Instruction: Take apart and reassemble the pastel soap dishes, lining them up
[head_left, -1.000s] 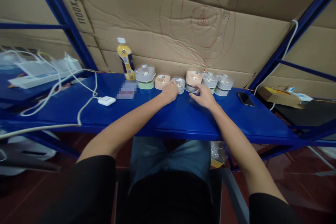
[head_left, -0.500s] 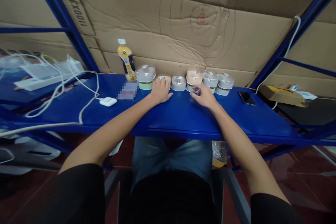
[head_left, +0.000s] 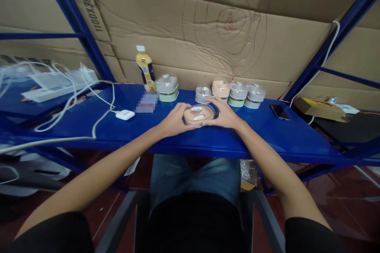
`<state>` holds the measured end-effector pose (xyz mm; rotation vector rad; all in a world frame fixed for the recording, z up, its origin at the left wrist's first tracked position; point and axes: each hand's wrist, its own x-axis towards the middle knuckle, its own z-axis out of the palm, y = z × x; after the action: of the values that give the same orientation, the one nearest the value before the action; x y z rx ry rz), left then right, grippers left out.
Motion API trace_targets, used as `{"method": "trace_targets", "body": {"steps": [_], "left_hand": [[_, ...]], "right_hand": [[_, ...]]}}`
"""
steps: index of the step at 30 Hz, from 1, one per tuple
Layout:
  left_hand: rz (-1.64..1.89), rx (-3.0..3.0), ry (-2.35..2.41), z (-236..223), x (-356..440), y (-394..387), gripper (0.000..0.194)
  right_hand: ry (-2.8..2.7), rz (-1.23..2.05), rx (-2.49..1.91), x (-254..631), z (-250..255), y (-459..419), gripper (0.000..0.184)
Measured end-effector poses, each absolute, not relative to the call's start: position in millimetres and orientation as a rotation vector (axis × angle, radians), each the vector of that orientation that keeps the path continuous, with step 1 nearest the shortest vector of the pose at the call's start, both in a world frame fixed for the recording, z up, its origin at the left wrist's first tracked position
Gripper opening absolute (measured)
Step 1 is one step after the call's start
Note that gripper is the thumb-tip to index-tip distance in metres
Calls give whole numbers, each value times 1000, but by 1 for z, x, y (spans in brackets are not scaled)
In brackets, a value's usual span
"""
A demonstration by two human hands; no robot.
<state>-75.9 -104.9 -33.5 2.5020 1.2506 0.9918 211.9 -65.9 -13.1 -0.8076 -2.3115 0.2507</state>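
Note:
A peach-coloured lidded container with a clear rim and a pale tab on its top sits between my hands near the middle of the blue table. My left hand grips its left side, fingers behind and thumb in front. On its right side my right hand curves round it the same way. Just behind my right fingers stands a small grey container. Beside it are a peach-topped container, a grey-and-green one and a grey one. The container's underside is hidden.
A grey-and-green container and a yellow bottle stand back left, near a blurred-out packet. White earbuds case and cables lie left. A phone lies right. Cardboard backs the blue table.
The peach container has come out of the back row towards me. My right hand has moved from the row onto its right side, and my left hand still has hold of it.

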Motion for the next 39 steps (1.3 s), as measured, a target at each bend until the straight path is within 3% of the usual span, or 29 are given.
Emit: {"method": "trace_targets", "body": {"steps": [3,7,15,17,21,23,33,39], "left_hand": [[895,2388,1105,-34,-67,-82,102],[850,2333,894,-36,-52,-60,119],[954,2341,846,-47,-47,-57,120],[952,2412,852,-46,-51,-61,113],[883,2581,777,-41,-56,-68,59],[868,2605,743,-39,-56,-70,45],[1050,2420,1145,-39,-76,-50,55],[1001,2347,1355,-44,-87,-37,50]], "right_hand": [[-2417,231,-847,204,-16,-71,117],[-2503,149,-984,202,-13,-76,101],[-2360,281,-988,218,-8,-68,78],[-2259,357,-1024,230,-6,-61,76],[-2083,377,-1194,259,0,-49,78],[-2043,372,-1259,268,1,-45,81],[-2098,422,-1392,286,-3,-31,79],[-2211,394,-1515,295,-7,-25,84]]}}
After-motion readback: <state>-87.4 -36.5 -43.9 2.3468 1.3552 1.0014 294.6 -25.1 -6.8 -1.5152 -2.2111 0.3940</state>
